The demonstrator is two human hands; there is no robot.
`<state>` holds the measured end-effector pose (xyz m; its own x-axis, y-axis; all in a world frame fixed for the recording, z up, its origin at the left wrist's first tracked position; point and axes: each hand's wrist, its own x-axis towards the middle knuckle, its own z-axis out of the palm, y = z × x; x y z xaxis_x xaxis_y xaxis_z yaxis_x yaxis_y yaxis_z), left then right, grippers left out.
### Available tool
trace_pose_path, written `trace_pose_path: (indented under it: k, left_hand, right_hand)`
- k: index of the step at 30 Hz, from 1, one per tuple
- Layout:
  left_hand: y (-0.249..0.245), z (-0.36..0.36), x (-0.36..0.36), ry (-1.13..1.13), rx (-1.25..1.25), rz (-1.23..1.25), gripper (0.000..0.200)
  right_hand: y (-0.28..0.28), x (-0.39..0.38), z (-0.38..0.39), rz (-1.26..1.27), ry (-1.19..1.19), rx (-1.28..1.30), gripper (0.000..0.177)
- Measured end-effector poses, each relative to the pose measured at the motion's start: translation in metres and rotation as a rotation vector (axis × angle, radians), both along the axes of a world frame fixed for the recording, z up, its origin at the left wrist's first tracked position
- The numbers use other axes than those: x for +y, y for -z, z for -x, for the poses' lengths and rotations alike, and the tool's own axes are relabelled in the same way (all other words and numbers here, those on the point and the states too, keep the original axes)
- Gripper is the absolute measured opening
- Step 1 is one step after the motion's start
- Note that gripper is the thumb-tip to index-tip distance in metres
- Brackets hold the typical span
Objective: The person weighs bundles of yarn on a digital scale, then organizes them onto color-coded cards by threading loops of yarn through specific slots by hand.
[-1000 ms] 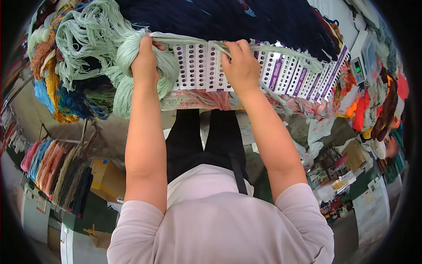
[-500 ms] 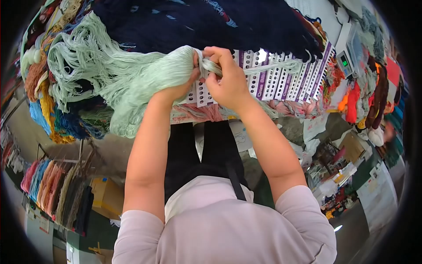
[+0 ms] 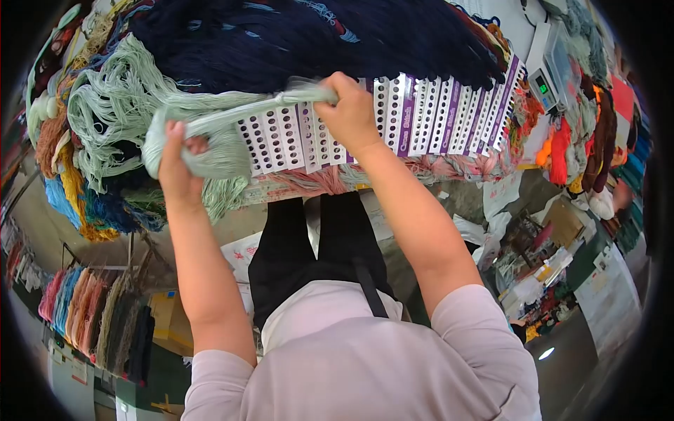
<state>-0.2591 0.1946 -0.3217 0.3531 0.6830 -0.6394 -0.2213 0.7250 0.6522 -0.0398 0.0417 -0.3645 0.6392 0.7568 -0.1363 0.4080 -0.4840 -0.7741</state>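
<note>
Yarn-heaped table: left hand and right hand clench a green skein, seemingly taut, over punched cards.

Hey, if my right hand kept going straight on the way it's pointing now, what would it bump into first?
Likely the dark navy yarn pile just beyond the right hand, which grips the pale green yarn over the punched cards. Depth is hard to judge here.

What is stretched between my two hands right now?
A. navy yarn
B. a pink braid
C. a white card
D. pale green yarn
D: the left hand and right hand each grip the pale green yarn, pulled taut above the punched white cards.
</note>
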Motion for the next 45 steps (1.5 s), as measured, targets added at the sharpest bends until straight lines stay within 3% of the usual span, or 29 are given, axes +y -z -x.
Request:
trace_pose_path:
  k: [1,3,4,6,9,11,13,15,16,17,18,19,23,24,26,27,29,31,32,34,36,37,38,40,41,43,44,45]
  left_hand:
    - [0.011,0.022,0.009,-0.019,-0.020,0.038,0.010]
    - [0.046,0.059,0.012,-0.108,0.012,0.169,0.011]
    - [0.056,0.061,0.009,-0.105,0.028,0.177,0.011]
    - [0.064,0.057,0.005,-0.143,0.050,0.225,0.012]
    - [0.062,0.046,0.009,-0.113,0.040,0.223,0.013]
    - [0.056,0.044,0.016,-0.159,0.023,0.201,0.012]
    - [0.049,0.044,0.031,-0.242,0.024,0.086,0.017]
    - [0.025,0.047,0.053,-0.264,-0.187,-0.030,0.017]
    - [0.009,0.046,0.063,-0.276,-0.088,-0.165,0.018]
    - [-0.031,0.014,0.064,-0.471,0.157,-0.236,0.015]
    - [-0.017,0.068,0.100,-0.253,-0.487,-0.243,0.015]
    - [-0.044,0.054,0.098,-0.277,-0.456,-0.252,0.019]
    - [-0.058,0.037,0.116,-0.117,0.056,-0.643,0.014]
    - [-0.071,0.019,0.107,-0.165,0.365,-0.684,0.014]
    - [-0.064,0.038,0.108,0.027,0.477,-0.934,0.011]
    - [-0.065,0.046,0.104,0.042,0.350,-0.704,0.018]
    - [-0.074,0.049,0.070,0.104,-0.116,-0.591,0.037]
    - [-0.090,0.020,0.041,0.204,-0.725,-0.292,0.058]
    - [-0.092,0.011,0.028,0.191,-0.911,-0.154,0.074]
    - [-0.100,-0.001,0.010,0.213,-0.838,-0.185,0.082]
    - [-0.102,-0.010,-0.007,0.251,-0.703,-0.298,0.090]
    - [-0.104,-0.009,-0.008,0.320,-0.688,-0.327,0.089]
    - [-0.105,-0.009,-0.008,0.390,-0.674,-0.357,0.089]
    - [-0.103,-0.009,-0.011,0.354,-0.824,-0.264,0.078]
    - [-0.099,-0.001,-0.006,0.382,-0.956,-0.190,0.072]
    - [-0.081,0.034,0.012,0.448,-1.170,-0.066,0.057]
    - [-0.084,0.057,0.024,0.289,-1.181,0.038,0.039]
    - [-0.081,0.079,0.042,0.218,-1.177,0.031,0.024]
  right_hand:
    - [0.005,0.000,-0.002,-0.060,0.046,0.213,0.011]
    - [-0.005,0.004,0.000,0.020,0.070,0.313,0.009]
    - [0.004,0.002,0.000,-0.011,0.137,0.492,0.008]
    - [0.016,0.003,-0.003,-0.263,0.218,0.742,0.007]
    - [0.015,-0.001,-0.014,-0.229,0.178,0.789,0.006]
    - [0.017,-0.001,-0.016,-0.189,0.141,0.757,0.007]
    - [0.019,0.001,-0.013,-0.010,-0.006,0.523,0.010]
    - [0.016,0.007,-0.001,0.051,-0.060,0.297,0.017]
    - [0.016,0.010,0.005,0.077,-0.070,0.231,0.019]
    - [0.020,0.010,0.010,0.081,-0.108,0.058,0.024]
    - [0.019,0.009,0.013,0.078,-0.105,0.055,0.024]
    - [0.015,0.008,0.016,0.084,-0.070,0.046,0.026]
    - [0.017,0.006,0.016,0.072,-0.019,0.121,0.027]
    - [0.017,0.006,0.013,0.070,-0.018,0.200,0.026]
    - [0.014,0.004,0.014,-0.033,0.053,0.284,0.019]
    - [0.005,0.007,0.017,-0.093,0.084,0.294,0.016]
    - [-0.039,0.017,0.030,-0.119,0.111,0.295,0.012]
    - [-0.083,0.033,0.048,-0.218,0.048,0.279,0.013]
    - [-0.106,0.043,0.053,-0.293,-0.042,0.269,0.016]
    - [-0.135,0.059,0.069,-0.299,-0.150,0.252,0.025]
    - [-0.153,0.068,0.075,-0.112,-0.264,0.457,0.031]
    - [-0.156,0.073,0.074,-0.022,-0.311,0.736,0.023]
    - [-0.155,0.073,0.071,-0.020,-0.307,0.726,0.023]
    - [-0.153,0.070,0.065,0.199,-0.250,1.118,0.021]
    - [-0.165,0.069,0.052,0.308,-0.349,0.951,0.020]
    - [-0.154,0.038,0.022,-0.109,-0.249,0.928,0.018]
    - [-0.146,0.011,-0.005,-0.411,-0.215,0.935,0.014]
    - [-0.173,-0.012,-0.033,-0.506,0.033,1.092,0.009]
